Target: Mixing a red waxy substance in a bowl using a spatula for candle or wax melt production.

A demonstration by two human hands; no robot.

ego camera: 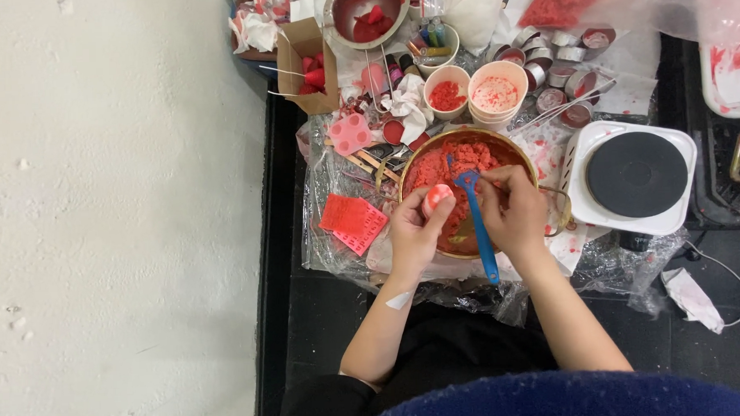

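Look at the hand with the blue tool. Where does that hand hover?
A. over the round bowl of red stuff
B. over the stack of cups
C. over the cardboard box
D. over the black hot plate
A: the right hand holds the blue tool above the round bowl of red stuff, while the hot plate sits untouched to the side.

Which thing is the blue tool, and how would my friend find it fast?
Start at the big round bowl of red crumbly stuff beside the white hot plate. The blue tool crosses that bowl, gripped by the right hand, next to the left hand holding a small red-and-white mould. It is the only bright blue, long-handled thing among all the red.
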